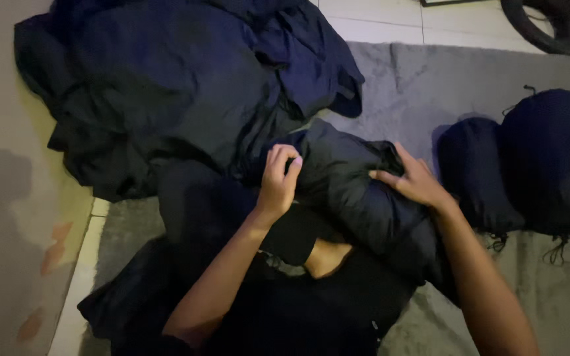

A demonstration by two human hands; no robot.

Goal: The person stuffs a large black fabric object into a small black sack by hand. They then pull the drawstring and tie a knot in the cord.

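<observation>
A bunched dark puffy garment (348, 188) lies across my lap on the grey rug (430, 86). My left hand (278, 181) curls its fingers into a fold at the garment's left side. My right hand (413, 179) presses flat on the garment's right end, fingers spread. Behind them a large heap of dark blue-black clothes (179, 86) covers the upper left. To the right sit two rounded, stuffed dark bundles (529, 165) with loose drawstrings.
Pale tiled floor (377, 16) shows at the top, with part of a black round object (549, 26) in the top right corner. A beige wall or surface (14, 231) runs along the left. My knee (328, 257) shows between dark cloth.
</observation>
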